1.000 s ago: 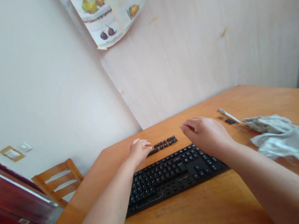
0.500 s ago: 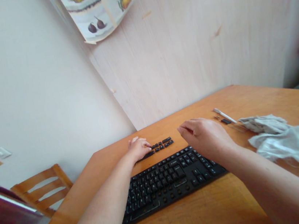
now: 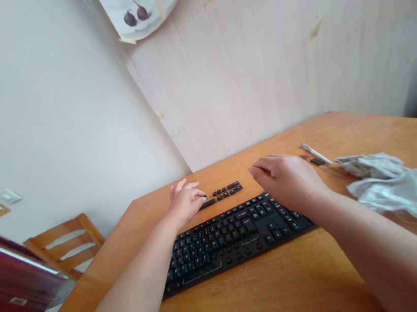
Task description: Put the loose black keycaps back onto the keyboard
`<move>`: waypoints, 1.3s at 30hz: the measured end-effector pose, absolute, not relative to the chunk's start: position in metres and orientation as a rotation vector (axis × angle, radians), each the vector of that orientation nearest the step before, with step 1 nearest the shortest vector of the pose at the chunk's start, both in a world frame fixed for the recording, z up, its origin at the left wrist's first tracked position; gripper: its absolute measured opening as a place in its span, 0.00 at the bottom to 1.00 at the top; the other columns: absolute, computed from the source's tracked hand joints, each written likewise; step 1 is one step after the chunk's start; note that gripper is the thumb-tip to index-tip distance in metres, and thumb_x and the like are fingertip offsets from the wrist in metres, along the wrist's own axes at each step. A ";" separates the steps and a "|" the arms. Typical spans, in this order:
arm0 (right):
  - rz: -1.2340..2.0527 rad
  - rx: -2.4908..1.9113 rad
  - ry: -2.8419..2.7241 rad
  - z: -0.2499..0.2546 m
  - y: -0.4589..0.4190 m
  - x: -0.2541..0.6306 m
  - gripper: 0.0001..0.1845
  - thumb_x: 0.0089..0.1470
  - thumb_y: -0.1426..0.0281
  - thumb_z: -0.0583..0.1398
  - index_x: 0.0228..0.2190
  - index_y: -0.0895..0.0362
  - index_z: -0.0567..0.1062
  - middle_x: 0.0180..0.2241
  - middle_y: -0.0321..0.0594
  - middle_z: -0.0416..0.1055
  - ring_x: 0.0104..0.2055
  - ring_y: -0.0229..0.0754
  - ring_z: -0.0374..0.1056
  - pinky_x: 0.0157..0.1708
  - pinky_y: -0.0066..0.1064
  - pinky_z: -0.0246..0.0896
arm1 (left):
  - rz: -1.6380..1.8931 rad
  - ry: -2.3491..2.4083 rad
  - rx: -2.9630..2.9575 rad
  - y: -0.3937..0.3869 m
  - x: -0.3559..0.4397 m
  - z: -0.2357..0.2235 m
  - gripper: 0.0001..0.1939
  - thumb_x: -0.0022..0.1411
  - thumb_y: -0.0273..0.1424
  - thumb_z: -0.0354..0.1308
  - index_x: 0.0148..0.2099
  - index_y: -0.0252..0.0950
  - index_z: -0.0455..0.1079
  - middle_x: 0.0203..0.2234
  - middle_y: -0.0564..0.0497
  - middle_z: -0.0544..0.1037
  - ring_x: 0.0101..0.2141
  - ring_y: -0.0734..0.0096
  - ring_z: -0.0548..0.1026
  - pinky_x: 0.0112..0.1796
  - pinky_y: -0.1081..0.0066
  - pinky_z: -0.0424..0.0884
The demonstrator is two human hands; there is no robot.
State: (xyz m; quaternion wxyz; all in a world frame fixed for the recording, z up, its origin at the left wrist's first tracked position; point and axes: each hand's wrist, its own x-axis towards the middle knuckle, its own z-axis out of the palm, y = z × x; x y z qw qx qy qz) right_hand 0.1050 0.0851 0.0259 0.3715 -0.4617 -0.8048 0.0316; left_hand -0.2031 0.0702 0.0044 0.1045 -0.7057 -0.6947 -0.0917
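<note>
A black keyboard [image 3: 219, 236] lies at a slant on the wooden table, with bare switch spots along its near row where no caps sit. Behind it, loose black keycaps [image 3: 228, 191] and a long space bar [image 3: 208, 204] are laid out in two rows. My left hand [image 3: 186, 202] is just left of them, thumb and a finger pinching a small dark keycap [image 3: 204, 196], other fingers raised. Curled closed, my right hand [image 3: 286, 176] hovers over the keyboard's far right end. Whatever its fingers might hold is hidden.
To the right lie a white-handled brush [image 3: 315, 153], a small black piece [image 3: 317, 161], a crumpled grey cloth [image 3: 371, 164] and a white cloth [image 3: 409, 191]. A wooden chair [image 3: 66, 243] stands beyond the table's left edge. The wall panel [image 3: 258, 67] rises behind the table.
My left hand has drawn back slightly from the keycap rows, a keycap now showing at its fingertips. My right hand stays nearly still. The view has tilted down a little.
</note>
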 end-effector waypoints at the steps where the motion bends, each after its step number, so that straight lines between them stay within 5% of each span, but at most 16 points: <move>1: 0.087 -1.183 -2.067 0.025 0.085 0.105 0.18 0.62 0.64 0.50 0.24 0.55 0.71 0.29 0.39 0.74 0.33 0.41 0.67 0.30 0.32 0.46 | -0.281 -2.032 -2.094 0.059 -0.199 0.008 0.09 0.60 0.39 0.60 0.40 0.48 0.81 0.57 0.54 0.73 0.65 0.48 0.54 0.62 0.41 0.44; 15: 0.122 -1.207 -2.094 0.024 0.085 0.102 0.21 0.62 0.60 0.50 0.27 0.54 0.76 0.31 0.43 0.76 0.33 0.43 0.68 0.29 0.33 0.47 | -0.332 -1.885 -2.143 -0.073 -0.157 -0.001 0.10 0.64 0.37 0.57 0.43 0.51 0.79 0.59 0.55 0.72 0.66 0.49 0.53 0.62 0.33 0.40; 39: 0.131 -1.231 -2.064 0.025 0.087 0.102 0.22 0.62 0.60 0.50 0.24 0.54 0.75 0.28 0.44 0.76 0.31 0.44 0.67 0.26 0.34 0.44 | -0.187 -1.671 -2.078 -0.092 -0.126 -0.006 0.14 0.64 0.29 0.54 0.45 0.48 0.79 0.58 0.52 0.72 0.66 0.43 0.55 0.61 0.28 0.36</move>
